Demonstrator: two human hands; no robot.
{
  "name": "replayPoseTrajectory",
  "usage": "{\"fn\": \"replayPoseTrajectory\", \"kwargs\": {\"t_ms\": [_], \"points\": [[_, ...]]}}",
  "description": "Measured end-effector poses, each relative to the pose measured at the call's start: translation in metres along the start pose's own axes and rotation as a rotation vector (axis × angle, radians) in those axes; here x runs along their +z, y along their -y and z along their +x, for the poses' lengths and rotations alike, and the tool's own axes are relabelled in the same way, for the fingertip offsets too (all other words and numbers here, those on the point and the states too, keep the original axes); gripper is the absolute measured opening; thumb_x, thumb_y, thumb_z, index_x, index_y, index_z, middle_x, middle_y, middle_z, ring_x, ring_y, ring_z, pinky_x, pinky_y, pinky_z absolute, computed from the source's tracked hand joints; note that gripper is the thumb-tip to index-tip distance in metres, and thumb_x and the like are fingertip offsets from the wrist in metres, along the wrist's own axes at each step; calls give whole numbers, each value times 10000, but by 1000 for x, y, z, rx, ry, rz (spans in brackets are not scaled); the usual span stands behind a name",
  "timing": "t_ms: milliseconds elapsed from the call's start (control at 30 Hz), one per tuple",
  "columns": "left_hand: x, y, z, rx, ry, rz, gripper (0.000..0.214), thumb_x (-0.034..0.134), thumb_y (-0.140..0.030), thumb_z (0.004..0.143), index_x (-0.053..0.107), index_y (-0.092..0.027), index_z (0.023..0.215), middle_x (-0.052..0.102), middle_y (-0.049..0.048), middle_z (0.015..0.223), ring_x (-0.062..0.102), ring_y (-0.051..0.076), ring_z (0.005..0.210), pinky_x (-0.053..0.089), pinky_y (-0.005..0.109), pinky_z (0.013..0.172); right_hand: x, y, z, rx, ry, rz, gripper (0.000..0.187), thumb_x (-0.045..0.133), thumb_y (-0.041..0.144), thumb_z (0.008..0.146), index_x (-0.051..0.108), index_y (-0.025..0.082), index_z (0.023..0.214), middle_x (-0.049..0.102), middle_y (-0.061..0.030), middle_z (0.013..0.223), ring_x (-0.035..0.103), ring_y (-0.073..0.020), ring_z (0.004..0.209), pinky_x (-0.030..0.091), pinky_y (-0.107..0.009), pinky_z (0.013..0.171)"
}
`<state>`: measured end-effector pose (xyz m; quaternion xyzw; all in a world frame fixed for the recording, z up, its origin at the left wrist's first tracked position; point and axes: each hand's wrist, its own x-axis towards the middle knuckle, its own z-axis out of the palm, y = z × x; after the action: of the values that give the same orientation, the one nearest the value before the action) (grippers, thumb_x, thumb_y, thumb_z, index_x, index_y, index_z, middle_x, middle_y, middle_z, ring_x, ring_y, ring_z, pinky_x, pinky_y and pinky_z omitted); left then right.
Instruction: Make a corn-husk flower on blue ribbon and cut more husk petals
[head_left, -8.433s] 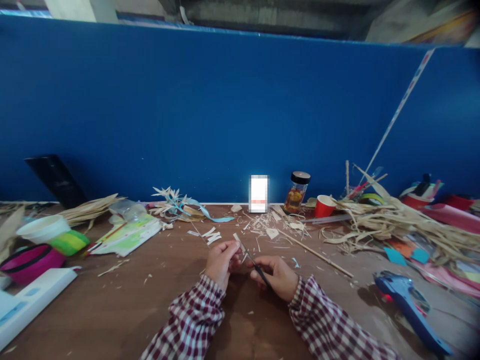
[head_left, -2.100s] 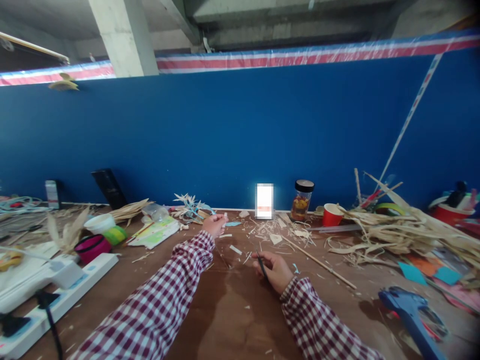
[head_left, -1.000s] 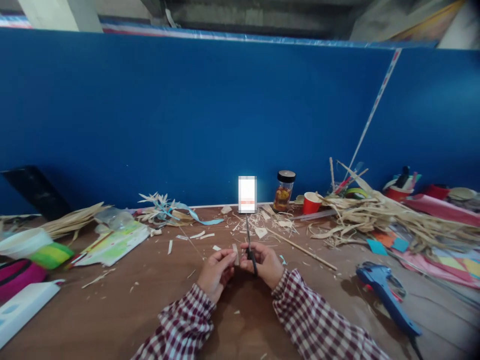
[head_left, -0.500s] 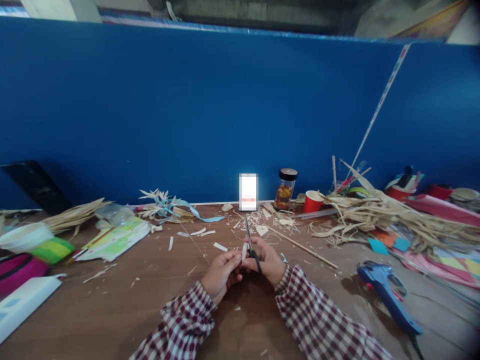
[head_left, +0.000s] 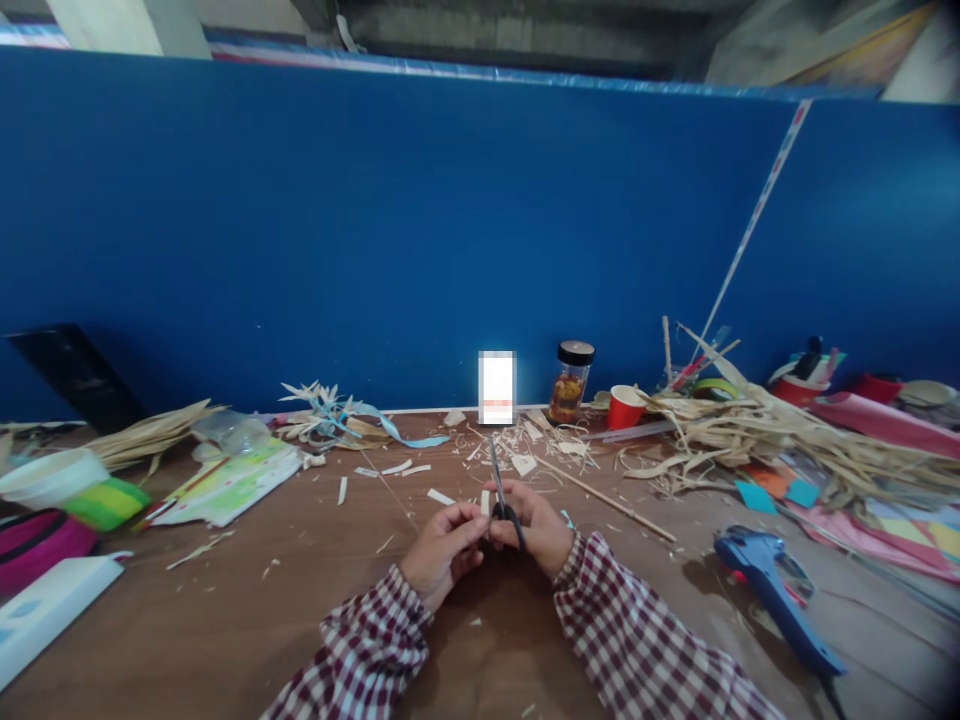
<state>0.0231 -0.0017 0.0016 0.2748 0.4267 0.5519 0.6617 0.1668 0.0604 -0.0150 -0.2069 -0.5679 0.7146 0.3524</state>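
Between the fingertips of my left hand [head_left: 448, 548] is a small pale strip [head_left: 485, 503], standing roughly upright. My right hand [head_left: 534, 527] is closed round the dark handles of a pair of scissors [head_left: 496, 468], whose blades point away from me. The blades look closed or nearly so, just right of the strip. Both hands are close together over the brown table, and the right fingertips are near or touching the strip's lower end. Several cut pale pieces [head_left: 440, 496] lie beyond my left hand.
A blue glue gun [head_left: 780, 595] lies at the right. Behind my hands are shavings [head_left: 517, 440], a thin stick [head_left: 607, 497], a lidded jar [head_left: 571, 385] and a red cup [head_left: 625, 407]. Dried husks [head_left: 750, 440] pile up on the right; a white power strip [head_left: 56, 610] sits left.
My hands have barely moved. The strip between my fingers sits slightly further left of the scissor blades, and the whole view has shifted a little downward.
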Motion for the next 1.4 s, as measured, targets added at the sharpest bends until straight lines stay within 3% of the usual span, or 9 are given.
{"fn": "replayPoseTrajectory", "kwargs": {"t_ms": [133,267,567,733,867,967,1033,1167,1400], "points": [[1,4,4,112,-131,164,297,758,-341,518,582,-155,667,533,-56,522,460,36,403,436,151,400,4,4,1,-30,-149,3,540,727,301,611,449,177,1057,572,44,642,521,-82,536,394,-203,508],[1,7,6,129,-111,308,300,743,-363,529,589,-138,655,567,-31,561,509,57,440,483,186,442,5,9,1,-28,-237,-1,546,757,260,557,483,177,1023,577,41,684,510,-75,555,396,-198,522],[2,5,4,75,-60,316,322,718,-377,562,599,-120,716,603,-5,573,545,73,446,495,201,448,5,11,0,-18,-256,-9,519,750,255,559,492,180,1003,557,61,610,478,-64,488,368,-185,455],[3,4,5,88,-152,211,348,733,-383,542,603,-114,721,614,4,598,520,57,453,481,183,448,3,8,1,-30,-279,-4,499,742,256,572,501,184,1002,561,57,610,497,-73,501,369,-188,452],[3,2,4,188,-263,209,344,637,-449,643,575,-112,617,574,-4,529,449,38,388,416,159,376,4,8,1,-26,-285,-3,488,745,254,564,507,182,983,562,59,610,495,-70,501,361,-183,447],[2,2,3,329,-242,236,299,660,-378,641,601,-145,818,631,11,746,476,33,424,439,172,405,4,9,1,-25,-291,-3,485,747,245,563,509,175,979,565,58,610,487,-64,503,358,-178,453],[2,3,3,318,-206,287,358,673,-347,631,582,-160,922,632,15,794,497,40,442,460,187,424,4,9,1,-31,-287,1,496,752,238,554,508,176,981,563,61,606,487,-65,503,363,-180,459],[1,8,4,202,-114,421,298,670,-352,629,591,-115,792,589,-16,580,491,52,406,455,185,414,5,9,1,-18,-270,-4,512,745,247,563,494,180,1004,562,61,609,481,-63,490,364,-183,458],[2,9,3,153,-84,471,258,661,-353,624,578,-117,691,566,-30,531,501,55,406,458,182,423,8,11,0,-28,-266,-39,512,745,249,554,498,177,998,550,62,615,479,-65,502,363,-188,472]]}}
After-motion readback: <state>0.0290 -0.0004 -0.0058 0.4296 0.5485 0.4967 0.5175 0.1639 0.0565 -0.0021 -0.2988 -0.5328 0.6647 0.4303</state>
